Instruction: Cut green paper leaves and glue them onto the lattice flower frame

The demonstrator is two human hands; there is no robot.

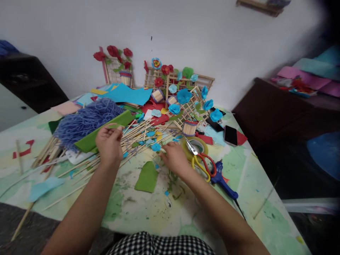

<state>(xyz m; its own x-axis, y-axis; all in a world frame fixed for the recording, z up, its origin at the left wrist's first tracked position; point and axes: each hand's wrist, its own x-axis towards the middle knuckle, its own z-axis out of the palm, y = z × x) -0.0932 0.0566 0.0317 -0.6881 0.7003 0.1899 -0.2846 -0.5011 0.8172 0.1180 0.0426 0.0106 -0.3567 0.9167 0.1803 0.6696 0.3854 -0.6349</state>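
Observation:
My left hand (109,143) is closed in a pinch on a small green leaf-shaped piece (114,126), in front of a larger folded green sheet (106,130). My right hand (174,157) is low over the table, its fingers apart and reaching toward a small blue paper flower (156,147). Between my forearms lies a cut green piece (146,177), with green scraps (178,191) beside my right wrist. Right of that hand, scissors (203,161) with red and yellow handles rest against a tape roll (196,146). A blue glue gun (223,180) lies beside them.
Thin wooden sticks (92,164) spread across the table's middle. Blue yarn (86,118) is heaped at the left. Stick trellises with blue flowers (184,96) and red flowers (114,51) lean on the wall. Phones (230,135) lie at the right. A cord trails off the front edge.

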